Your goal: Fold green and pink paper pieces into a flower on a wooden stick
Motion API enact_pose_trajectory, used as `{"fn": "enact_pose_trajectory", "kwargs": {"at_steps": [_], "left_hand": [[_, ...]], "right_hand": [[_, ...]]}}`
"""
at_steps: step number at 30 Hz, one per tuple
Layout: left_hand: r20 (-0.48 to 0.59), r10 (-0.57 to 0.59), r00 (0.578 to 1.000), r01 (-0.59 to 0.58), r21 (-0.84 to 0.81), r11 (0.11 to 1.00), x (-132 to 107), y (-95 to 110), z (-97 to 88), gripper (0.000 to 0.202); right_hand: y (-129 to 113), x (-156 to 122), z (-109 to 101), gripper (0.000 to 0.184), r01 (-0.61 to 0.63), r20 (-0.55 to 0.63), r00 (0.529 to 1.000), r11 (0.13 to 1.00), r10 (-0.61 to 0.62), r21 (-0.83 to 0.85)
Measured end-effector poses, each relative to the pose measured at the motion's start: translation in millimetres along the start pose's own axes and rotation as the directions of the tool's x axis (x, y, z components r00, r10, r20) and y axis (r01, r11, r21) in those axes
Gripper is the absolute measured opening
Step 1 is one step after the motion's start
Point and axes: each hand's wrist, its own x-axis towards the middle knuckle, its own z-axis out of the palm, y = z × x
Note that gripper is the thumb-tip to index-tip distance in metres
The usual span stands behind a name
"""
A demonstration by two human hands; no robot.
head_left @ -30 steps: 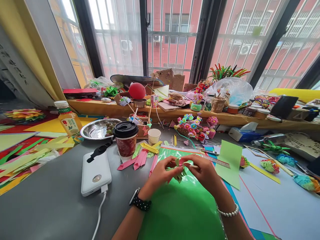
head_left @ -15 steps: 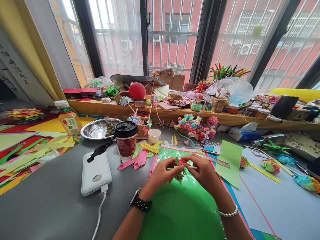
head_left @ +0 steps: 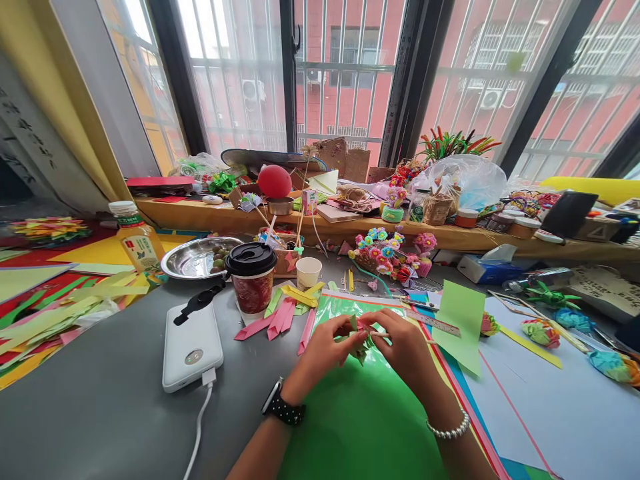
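Above the green glossy sheet (head_left: 370, 427), my left hand (head_left: 327, 347) pinches a small green and pink folded-paper piece (head_left: 359, 353), its pointed tips poking out below the fingers. My right hand (head_left: 400, 340) is closed at the piece's right side. A thin pale stick (head_left: 379, 335) shows between its fingers, against the paper. My fingers cover much of the piece. Left of the hands lie pink folded paper strips (head_left: 283, 317) and yellow ones (head_left: 303, 295).
A lidded coffee cup (head_left: 251, 283), a paper cup (head_left: 309, 272) and a metal plate (head_left: 175, 263) stand behind. A white power bank (head_left: 193, 347) with a cable lies left. To the right are a light green sheet (head_left: 457, 327), a ruler (head_left: 435, 323) and paper balls (head_left: 540, 332).
My right wrist has shifted slightly left and its fingers have moved a little at the paper piece. The left hand keeps its hold, nearly still.
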Motion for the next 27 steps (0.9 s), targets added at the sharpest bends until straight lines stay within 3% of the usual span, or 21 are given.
{"fn": "enact_pose_trajectory", "kwargs": {"at_steps": [3,5,9,13,19,27], "left_hand": [[0.011,-0.043,0.999,0.044,-0.065,0.997,1,0,-1.3,0.039],[0.075,-0.109,0.991,0.121,-0.172,0.978,2,0,-4.4,0.046],[0.16,-0.234,0.959,0.278,-0.376,0.884,2,2,-11.2,0.052],[0.136,-0.256,0.957,0.289,-0.464,0.837,0,1,-13.8,0.035],[0.122,-0.306,0.944,0.327,-0.455,0.828,0,-2,-15.8,0.026],[0.074,-0.286,0.955,0.284,-0.498,0.819,2,1,-15.1,0.028]], "right_hand": [[1,0,-1,0.017,0.0,-0.003,1.0,1.0,0.0,0.015],[3,0,-3,0.016,0.006,-0.002,1.0,0.996,-0.006,0.091],[4,0,-8,0.017,0.04,-0.001,0.999,0.976,-0.041,0.215],[0,-1,-9,0.018,0.065,0.029,0.997,0.948,-0.078,0.311],[-2,-1,-12,0.021,0.077,0.087,0.989,0.929,-0.115,0.361],[5,1,-7,0.024,0.198,-0.067,0.98,0.899,-0.187,0.391]]}}
